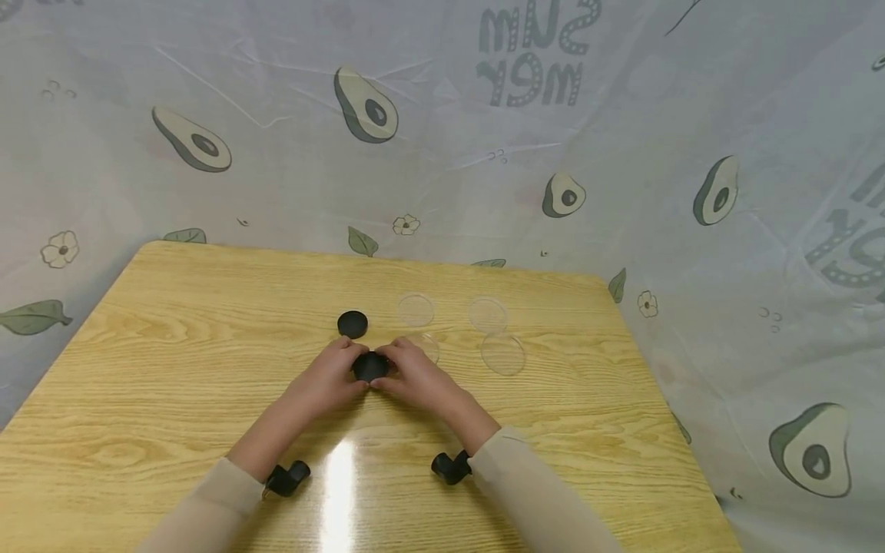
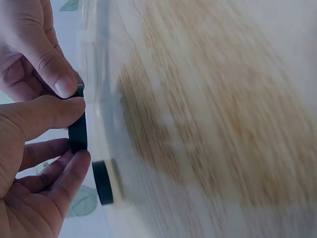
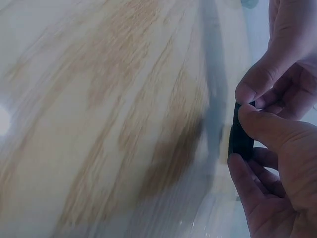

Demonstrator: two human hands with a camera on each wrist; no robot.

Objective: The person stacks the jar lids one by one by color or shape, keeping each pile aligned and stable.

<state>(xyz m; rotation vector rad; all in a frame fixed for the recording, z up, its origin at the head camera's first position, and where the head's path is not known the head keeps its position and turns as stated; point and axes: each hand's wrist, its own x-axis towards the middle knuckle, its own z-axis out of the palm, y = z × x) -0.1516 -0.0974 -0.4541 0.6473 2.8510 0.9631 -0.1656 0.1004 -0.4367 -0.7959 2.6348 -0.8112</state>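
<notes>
Closest to me, black wrist mounts (image 1: 287,478) show beside both cuffs. Ahead of them, my left hand (image 1: 335,376) and right hand (image 1: 418,376) meet at the held black disc (image 1: 371,369); my fingers and thumbs pinch its rim from both sides, raised off the bench (image 1: 588,415). I judge this to be two-handed handling of the disc, and the next move calls for an even, light grip so it won't tip. I can't tell if it is hollow or holds anything. Just beyond my right hand lies a partly hidden clear disc (image 1: 430,347); to its right, another clear one (image 1: 503,355). Farther off, a second black disc (image 1: 353,324) rests untouched, then two more clear rounds (image 1: 488,315), with nothing visible in them.
</notes>
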